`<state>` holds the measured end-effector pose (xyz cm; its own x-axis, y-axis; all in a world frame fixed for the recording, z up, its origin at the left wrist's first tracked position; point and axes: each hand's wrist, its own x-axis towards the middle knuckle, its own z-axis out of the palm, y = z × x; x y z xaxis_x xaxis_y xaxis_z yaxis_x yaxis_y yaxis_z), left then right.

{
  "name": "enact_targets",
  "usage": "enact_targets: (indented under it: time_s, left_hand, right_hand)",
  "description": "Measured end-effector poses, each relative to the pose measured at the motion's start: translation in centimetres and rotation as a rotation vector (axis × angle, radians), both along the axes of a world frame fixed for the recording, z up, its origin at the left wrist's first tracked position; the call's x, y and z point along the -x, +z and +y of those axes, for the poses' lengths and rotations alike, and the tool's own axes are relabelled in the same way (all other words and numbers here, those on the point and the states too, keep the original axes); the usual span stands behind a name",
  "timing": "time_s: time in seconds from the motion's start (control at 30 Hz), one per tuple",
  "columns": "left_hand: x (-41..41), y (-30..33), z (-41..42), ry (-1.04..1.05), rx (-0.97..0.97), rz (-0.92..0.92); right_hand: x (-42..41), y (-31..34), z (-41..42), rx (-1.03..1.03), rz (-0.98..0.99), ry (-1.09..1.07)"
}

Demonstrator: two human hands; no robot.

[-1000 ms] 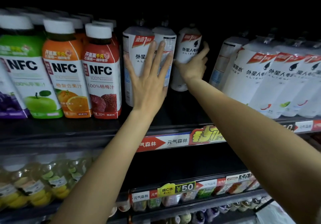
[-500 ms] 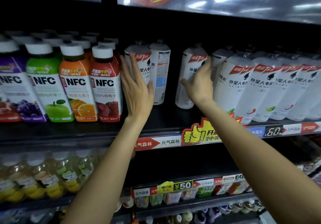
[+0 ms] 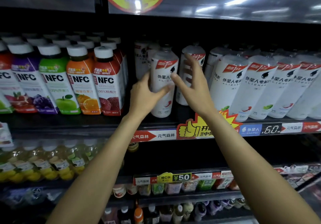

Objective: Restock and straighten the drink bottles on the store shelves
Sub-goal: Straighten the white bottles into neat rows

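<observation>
At the left of the frame I am seeing the NFC juice bottles (image 3: 83, 78) standing upright in a tidy row on the shelf (image 3: 69, 124), and I am leaving them alone.

Moving toward the centre, my left hand (image 3: 145, 95) is wrapping the front white bottle (image 3: 163, 85) from its left side, thumb crossing the label low in front and the other fingers going round the far side (I cannot see them past the bottle). The bottle is standing near the front edge of the shelf, its long axis close to vertical with the cap leaning slightly to the right in the picture.

Just right of it, my right hand (image 3: 189, 83) is hovering with fingers spread and gently bent, gripping nothing as far as I can tell; its thumb tip is sitting at the right edge of that bottle's label, and its fingers are reaching up across the second white bottle (image 3: 192, 62) standing behind and to the right.

Further right, the row of white bottles (image 3: 260, 85) is leaning as 1 block along the shelf front.

I am judging that the next move depends on the gap between the held bottle and that row: the slot lies to the right of my left hand, so the bottle needs sliding rightward while upright, and my right hand is the nearer one to steady it.
</observation>
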<state>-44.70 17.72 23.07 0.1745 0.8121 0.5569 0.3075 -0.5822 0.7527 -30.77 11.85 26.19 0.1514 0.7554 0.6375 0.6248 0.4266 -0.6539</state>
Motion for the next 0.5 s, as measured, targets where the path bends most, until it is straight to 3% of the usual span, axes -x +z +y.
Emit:
enact_targets:
  time_s: [0.13, 0.23, 0.37, 0.5]
  left_hand:
    - [-2.5, 0.3, -1.8, -0.275, 0.137, -0.129]
    - [-4.4, 0.5, -2.2, -0.423, 0.269, -0.340]
    - [-7.6, -0.9, -2.3, -0.433, 0.343, -0.402]
    - [-9.5, -2.7, 0.4, -0.416, 0.350, -0.479]
  right_hand:
    - [-0.8, 1.0, 0.0, -0.023, -0.061, -0.098]
    - [-1.8, 0.9, -0.2, -0.127, -0.322, -0.373]
    - [-3.2, 2.3, -0.6, -0.228, -0.684, -0.748]
    - [-5.6, 3.5, -1.8, -0.204, -0.794, -0.744]
